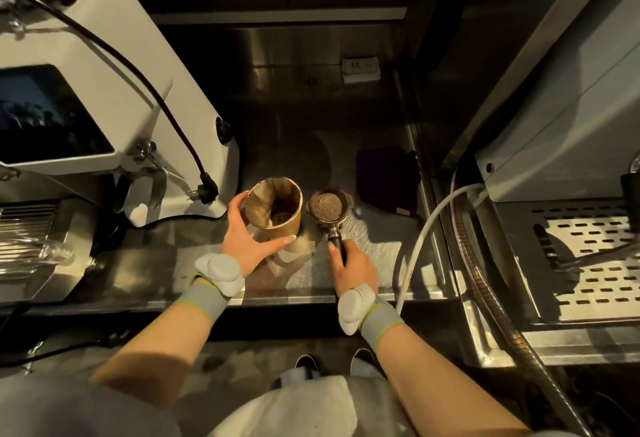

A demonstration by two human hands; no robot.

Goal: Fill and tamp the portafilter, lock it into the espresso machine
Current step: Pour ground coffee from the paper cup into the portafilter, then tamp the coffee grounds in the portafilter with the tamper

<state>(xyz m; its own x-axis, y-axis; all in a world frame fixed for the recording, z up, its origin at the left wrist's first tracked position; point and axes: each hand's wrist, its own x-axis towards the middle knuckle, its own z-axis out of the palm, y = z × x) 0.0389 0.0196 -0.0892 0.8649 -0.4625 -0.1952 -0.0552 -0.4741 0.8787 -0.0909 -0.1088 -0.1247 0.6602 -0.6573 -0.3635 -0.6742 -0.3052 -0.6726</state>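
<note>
Stainless counter point(381, 263) runs under us, dim at the back, sunlit in the foreground. We have the white grinder point(104, 73) at left, its dark screen point(45, 114) facing up and a black cable point(166, 114) draped across its body. Espresso machine point(571, 107) sits at right; its perforated drip tray point(595, 263) catches hard light. White hose point(426, 228) curves down along the counter edge beside it. Dark purple cloth point(384, 177) lies on the counter behind the portafilter, apart from it. Small white outlet point(360, 67) on the back panel.

Centre of the counter: we see a brown paper cup point(273, 208), upright, some grounds in the bottom, inner wall dusted. Portafilter point(327, 209) is just right of the cup, near it but with a narrow gap; whether its basket rests on the counter we cannot tell. Basket is heaped with coffee grounds point(325, 204), loose, not pressed flat.

Our left hand point(246, 239) wraps the cup, thumb on the near side, fingers round the far-left wall. Our right hand point(353, 270) is clenched round the portafilter's black handle, thumb along its top. Both wrists carry grey bands with white pods point(221, 274).
</note>
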